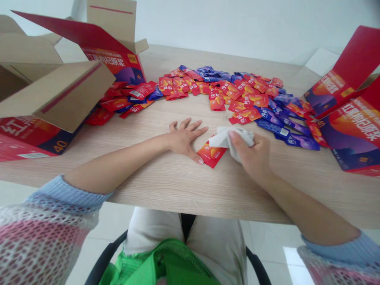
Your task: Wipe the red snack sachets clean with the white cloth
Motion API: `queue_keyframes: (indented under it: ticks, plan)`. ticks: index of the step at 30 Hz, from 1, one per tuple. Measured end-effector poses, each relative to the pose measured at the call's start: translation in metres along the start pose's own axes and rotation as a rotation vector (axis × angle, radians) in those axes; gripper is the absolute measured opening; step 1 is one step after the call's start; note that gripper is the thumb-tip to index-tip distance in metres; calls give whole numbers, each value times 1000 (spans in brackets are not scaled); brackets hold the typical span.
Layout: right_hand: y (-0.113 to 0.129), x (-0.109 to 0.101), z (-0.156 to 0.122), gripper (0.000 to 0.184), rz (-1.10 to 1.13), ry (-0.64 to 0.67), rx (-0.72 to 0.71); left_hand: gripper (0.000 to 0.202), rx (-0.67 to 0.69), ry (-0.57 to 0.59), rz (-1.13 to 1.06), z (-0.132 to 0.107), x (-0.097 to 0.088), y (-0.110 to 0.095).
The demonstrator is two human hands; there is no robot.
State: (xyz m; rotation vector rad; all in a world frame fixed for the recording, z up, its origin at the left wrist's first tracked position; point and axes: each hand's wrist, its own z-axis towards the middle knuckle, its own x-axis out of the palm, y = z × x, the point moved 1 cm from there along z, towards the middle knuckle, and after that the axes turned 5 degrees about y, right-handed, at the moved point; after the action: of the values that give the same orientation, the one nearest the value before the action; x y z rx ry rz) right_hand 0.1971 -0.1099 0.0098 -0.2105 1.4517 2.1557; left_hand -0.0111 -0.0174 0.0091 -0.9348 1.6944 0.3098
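A single red sachet (214, 156) with an orange print lies flat on the wooden table (166, 186) in front of me. My left hand (184, 140) rests on the tabletop with its fingers spread, the thumb touching the sachet's left edge. Bunched in my right hand (257, 156) is a white cloth (222, 136), pressed over the sachet's upper right part and hiding it. Behind both hands spreads a pile of red sachets (234, 90) mixed with blue-purple sachets (273, 126).
Open red cartons stand on both sides: a near left carton (32, 136), a far left carton (118, 63), a near right carton (353, 130) and a far right carton (329, 87). More sachets (127, 97) heap beside the left cartons. A white wall (237, 27) rises behind the table.
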Motion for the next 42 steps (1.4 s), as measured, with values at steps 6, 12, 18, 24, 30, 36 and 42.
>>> queue_keyframes:
  ticks: [6, 12, 18, 24, 30, 36, 42]
  plan:
    - [-29, -44, 45, 25, 386, -525, 26, 118, 17, 3, 0, 0, 1, 1]
    - [-31, -31, 29, 27, -165, -237, -143, 110, 34, -42, -6, 0, 3, 3]
    - [-37, 3, 21, 33, -408, 522, -304, 95, 41, -25, 7, -1, 3, 2]
    - [-40, 4, 31, 29, -405, 456, -290, 93, 43, 4, 34, -2, 1, 2]
    - [-54, -15, 43, 32, -685, 344, -163, 95, 54, 82, 77, 4, -5, 5]
    - [-66, -24, 49, 34, -827, 266, -87, 97, 112, 31, 75, 4, -1, 11]
    - [-68, -26, 49, 35, -594, 2, -148, 76, 292, -103, 74, -4, 9, 18]
